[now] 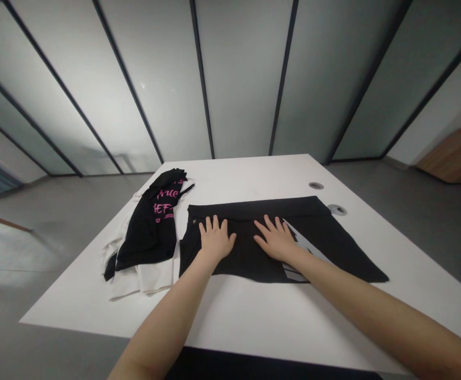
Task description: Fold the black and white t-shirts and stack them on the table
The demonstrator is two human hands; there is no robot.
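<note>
The left hand (216, 243) lies palm down with its fingers spread, gripping nothing, on the left part of a black garment (246, 258). The right hand (276, 244) rests on it too, near the middle – also palm down, fingers apart, thumb pointing toward the left hand, with nothing clasped in it. A strip of bare black cloth separates the two hands.

The black garment is spread flat across the middle of a white table (246, 177), wider than it is deep. Along its far side runs a band (254, 210) of the same black cloth, set off by a crease or seam; the fingertips of both hands reach close to that line. A pale grey print (311, 248) with dark shapes in it slants across the cloth beside and beneath the right forearm. The right end of the garment tapers to a corner that points toward the near right of the table.

To the left, just beside the black garment, a black top with pink lettering (147, 240) lies rumpled over white cloth (157, 277), which shows along its left side and near end. Two round grommets sit in the table toward the right: the farther one (316, 186) stands apart from the cloth, while the nearer one (337, 210) is right by the garment's far right corner.

Beyond the table stands a frosted glass partition (242, 79) with dark frames, rising from a grey floor (75, 211).
</note>
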